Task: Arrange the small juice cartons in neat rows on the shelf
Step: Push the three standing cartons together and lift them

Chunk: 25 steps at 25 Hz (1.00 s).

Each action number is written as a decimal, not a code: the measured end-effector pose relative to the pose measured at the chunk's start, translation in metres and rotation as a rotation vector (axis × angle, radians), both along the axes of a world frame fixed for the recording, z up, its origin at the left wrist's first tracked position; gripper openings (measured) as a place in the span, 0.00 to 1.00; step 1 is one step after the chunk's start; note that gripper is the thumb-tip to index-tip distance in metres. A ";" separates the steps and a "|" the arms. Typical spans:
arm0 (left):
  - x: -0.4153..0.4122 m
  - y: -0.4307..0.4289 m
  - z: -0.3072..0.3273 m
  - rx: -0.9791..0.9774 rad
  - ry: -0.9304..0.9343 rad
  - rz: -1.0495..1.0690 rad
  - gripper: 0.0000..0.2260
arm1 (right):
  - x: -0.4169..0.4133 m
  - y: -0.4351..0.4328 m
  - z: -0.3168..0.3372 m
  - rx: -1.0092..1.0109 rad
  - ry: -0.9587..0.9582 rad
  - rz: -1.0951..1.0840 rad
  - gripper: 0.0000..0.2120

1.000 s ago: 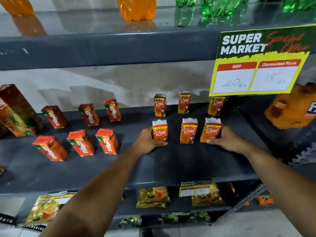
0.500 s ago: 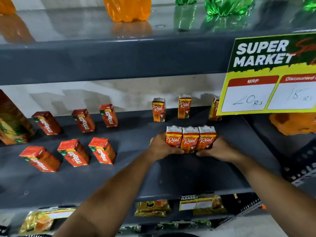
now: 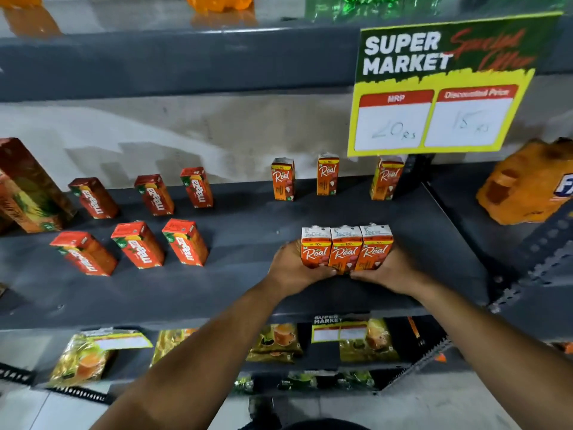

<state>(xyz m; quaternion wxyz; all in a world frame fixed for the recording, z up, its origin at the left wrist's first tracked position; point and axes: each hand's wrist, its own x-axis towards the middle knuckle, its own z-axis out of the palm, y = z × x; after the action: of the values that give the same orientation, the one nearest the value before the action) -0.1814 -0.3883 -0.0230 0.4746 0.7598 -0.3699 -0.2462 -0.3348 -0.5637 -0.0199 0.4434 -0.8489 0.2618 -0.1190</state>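
Both bare hands, left hand (image 3: 291,268) and right hand (image 3: 387,271), are clasping three touching orange Real juice cartons (image 3: 345,248) upright on the dark grey metal shelf (image 3: 248,293).

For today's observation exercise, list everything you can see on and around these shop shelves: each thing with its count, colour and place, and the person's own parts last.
Real cartons, front: three, orange, pressed side by side near the shelf's front.
Real cartons, back: three, orange, spaced apart along the rear.
Maaza cartons: six, red, two rows of three, left of the Real ones.
Large carton: one, dark red, far left.
Middle shelf: one, dark grey.
Price sign: one, green and yellow, hanging upper right.
Bottles: orange and green, top shelf, count unclear.
Orange pack: one, far right.
Pouches: several, yellow-gold, lower shelf.
Left hand: against the front trio's left side.
Right hand: against its right side.
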 end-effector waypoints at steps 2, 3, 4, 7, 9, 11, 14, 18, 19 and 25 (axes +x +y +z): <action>-0.012 0.006 -0.001 0.019 -0.035 -0.007 0.22 | -0.011 0.005 -0.003 0.019 0.019 -0.001 0.25; -0.017 0.008 -0.001 0.039 -0.039 -0.001 0.24 | -0.016 0.006 -0.004 0.023 0.029 0.005 0.23; -0.023 0.010 -0.001 0.061 -0.033 0.013 0.26 | -0.021 0.008 -0.004 0.018 0.039 0.012 0.22; -0.038 0.016 -0.002 0.092 -0.039 0.073 0.24 | -0.032 0.012 -0.004 -0.002 0.063 0.020 0.21; -0.042 0.019 -0.001 0.122 -0.047 0.099 0.23 | -0.035 0.013 -0.002 -0.006 0.072 0.042 0.23; -0.043 0.021 0.000 0.139 -0.036 0.106 0.22 | -0.036 0.013 -0.001 -0.005 0.078 0.041 0.24; -0.046 0.024 0.003 0.161 -0.044 0.098 0.20 | -0.038 0.014 0.000 -0.026 0.047 0.050 0.25; -0.046 0.026 0.002 0.181 -0.065 0.104 0.21 | -0.039 0.015 -0.001 -0.018 0.022 0.056 0.27; -0.046 0.026 0.001 0.180 -0.075 0.112 0.22 | -0.040 0.015 -0.001 -0.010 0.022 0.058 0.27; -0.047 0.024 -0.003 0.194 -0.132 0.127 0.31 | -0.041 0.013 -0.002 0.022 0.022 0.075 0.27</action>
<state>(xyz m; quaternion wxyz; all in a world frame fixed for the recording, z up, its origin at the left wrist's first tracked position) -0.2284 -0.3642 -0.0257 0.3880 0.8387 -0.3258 -0.2000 -0.3758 -0.5507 -0.0219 0.4539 -0.8545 0.2360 -0.0899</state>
